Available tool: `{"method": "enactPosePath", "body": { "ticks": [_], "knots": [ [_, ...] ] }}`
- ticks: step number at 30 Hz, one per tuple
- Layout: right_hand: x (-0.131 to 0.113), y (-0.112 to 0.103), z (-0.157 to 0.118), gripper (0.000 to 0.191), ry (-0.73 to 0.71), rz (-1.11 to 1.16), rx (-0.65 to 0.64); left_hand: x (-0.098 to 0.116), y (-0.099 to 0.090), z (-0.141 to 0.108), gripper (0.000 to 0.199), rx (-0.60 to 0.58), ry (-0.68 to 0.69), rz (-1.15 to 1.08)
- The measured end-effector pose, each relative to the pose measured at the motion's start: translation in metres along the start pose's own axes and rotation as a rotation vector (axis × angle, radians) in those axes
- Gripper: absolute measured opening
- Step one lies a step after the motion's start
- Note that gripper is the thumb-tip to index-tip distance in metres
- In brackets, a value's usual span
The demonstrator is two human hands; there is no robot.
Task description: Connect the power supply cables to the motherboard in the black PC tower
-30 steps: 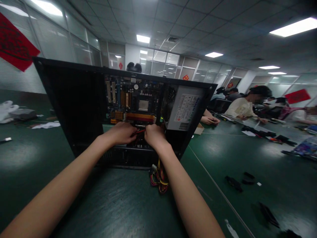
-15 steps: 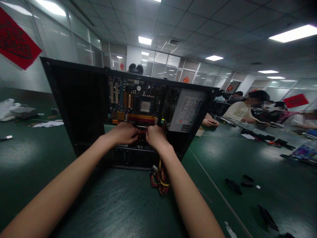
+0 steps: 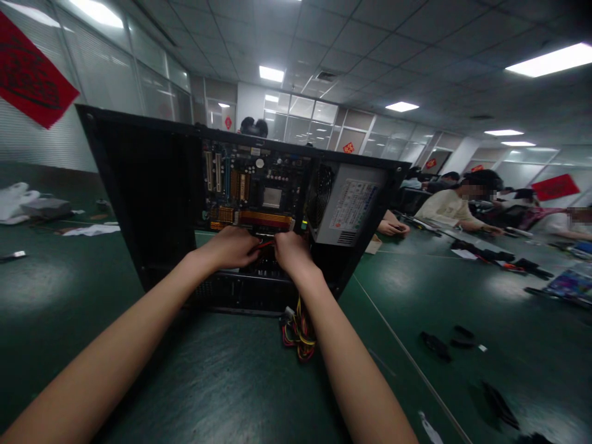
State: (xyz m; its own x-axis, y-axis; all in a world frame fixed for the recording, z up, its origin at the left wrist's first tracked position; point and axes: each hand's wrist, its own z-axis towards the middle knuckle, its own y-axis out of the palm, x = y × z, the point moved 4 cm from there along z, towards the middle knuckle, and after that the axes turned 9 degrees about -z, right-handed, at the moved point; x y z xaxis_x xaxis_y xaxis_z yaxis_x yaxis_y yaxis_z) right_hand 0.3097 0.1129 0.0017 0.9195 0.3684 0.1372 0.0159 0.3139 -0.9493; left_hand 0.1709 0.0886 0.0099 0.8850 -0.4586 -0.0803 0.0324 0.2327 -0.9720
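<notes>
Basically unchanged over last second: your left hand and right hand stay curled inside case, red strand between; fingertips hidden, can't tell grip. Motherboard at hands' 12 o'clock, cable bundle 5 o'clock. Work seemingly held at same spot.

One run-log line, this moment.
left hand, right hand: inside open PC case | between hands: thin red item | motherboard, power supply: in case

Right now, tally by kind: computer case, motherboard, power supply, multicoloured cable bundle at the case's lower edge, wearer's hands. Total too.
Computer case: 1
Motherboard: 1
Power supply: 1
Cable bundle: 1
Wearer's hands, left hand and right hand: 2
Total: 6
</notes>
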Motion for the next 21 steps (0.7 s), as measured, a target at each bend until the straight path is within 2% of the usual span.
{"method": "enactPosePath", "body": {
  "ticks": [12,21],
  "knots": [
    [0.0006,-0.0012,0.0005,0.029,0.024,0.010,0.018,0.0061,-0.0045,-0.0009,0.033,-0.009,-0.004,0.037],
    [0.0008,-0.0008,0.0014,0.027,0.040,-0.006,0.018,0.0031,0.0008,0.0009,0.037,-0.001,0.010,0.055]
  ]
}}
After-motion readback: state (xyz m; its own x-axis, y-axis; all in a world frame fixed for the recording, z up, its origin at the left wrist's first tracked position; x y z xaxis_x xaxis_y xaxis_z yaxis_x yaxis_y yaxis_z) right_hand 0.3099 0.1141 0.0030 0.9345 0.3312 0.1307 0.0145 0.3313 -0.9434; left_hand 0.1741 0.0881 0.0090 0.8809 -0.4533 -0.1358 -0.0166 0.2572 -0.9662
